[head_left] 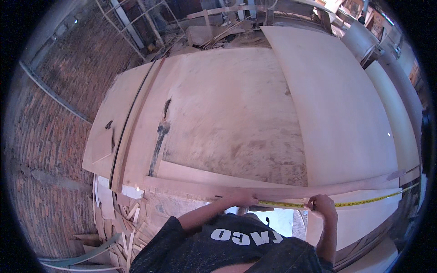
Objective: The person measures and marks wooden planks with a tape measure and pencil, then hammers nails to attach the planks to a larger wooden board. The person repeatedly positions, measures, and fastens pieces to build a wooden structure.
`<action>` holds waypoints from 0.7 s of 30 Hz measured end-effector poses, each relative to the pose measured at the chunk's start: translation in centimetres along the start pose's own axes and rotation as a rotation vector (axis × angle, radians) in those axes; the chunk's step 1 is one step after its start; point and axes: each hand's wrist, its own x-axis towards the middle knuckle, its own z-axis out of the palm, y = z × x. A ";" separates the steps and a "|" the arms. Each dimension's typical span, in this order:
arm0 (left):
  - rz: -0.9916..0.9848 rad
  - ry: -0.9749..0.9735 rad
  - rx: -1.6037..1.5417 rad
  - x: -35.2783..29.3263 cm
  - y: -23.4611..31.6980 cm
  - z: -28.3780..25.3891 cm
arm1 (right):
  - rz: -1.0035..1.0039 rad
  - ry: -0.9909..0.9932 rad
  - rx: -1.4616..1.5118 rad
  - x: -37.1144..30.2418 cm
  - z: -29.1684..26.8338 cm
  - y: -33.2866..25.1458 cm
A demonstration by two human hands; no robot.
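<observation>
A yellow tape measure (280, 204) is drawn out along the near edge of the sheets, its blade running past the right end of a long wooden strip (355, 187). My left hand (246, 199) is closed at the blade's left end; the tape's case does not show clearly. Farther right, my right hand (322, 205) has its fingers pinched at the blade, with a small dark item at the fingertips that I cannot make out. The strip lies just beyond both hands, across the front of a large pale wood sheet (227, 109).
Another pale sheet (337, 104) overlaps the large one on the right. A long narrow board (132, 127) crosses the left side. Wood offcuts (125, 227) are heaped at the lower left, beside a brick wall (50, 136). More scrap (218, 36) lies beyond the far edge.
</observation>
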 end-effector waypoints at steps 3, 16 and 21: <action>0.044 0.018 -0.010 1.9 -1.6 2.5 | 0.042 0.017 -0.027 -0.7 -1.4 0.1; -0.036 -0.061 -0.087 -0.5 0.6 -1.1 | 0.052 0.055 -0.026 -0.8 -2.1 0.9; -0.084 -0.104 -0.110 -1.6 0.1 -1.7 | -0.031 0.012 -0.105 0.6 -1.4 -0.2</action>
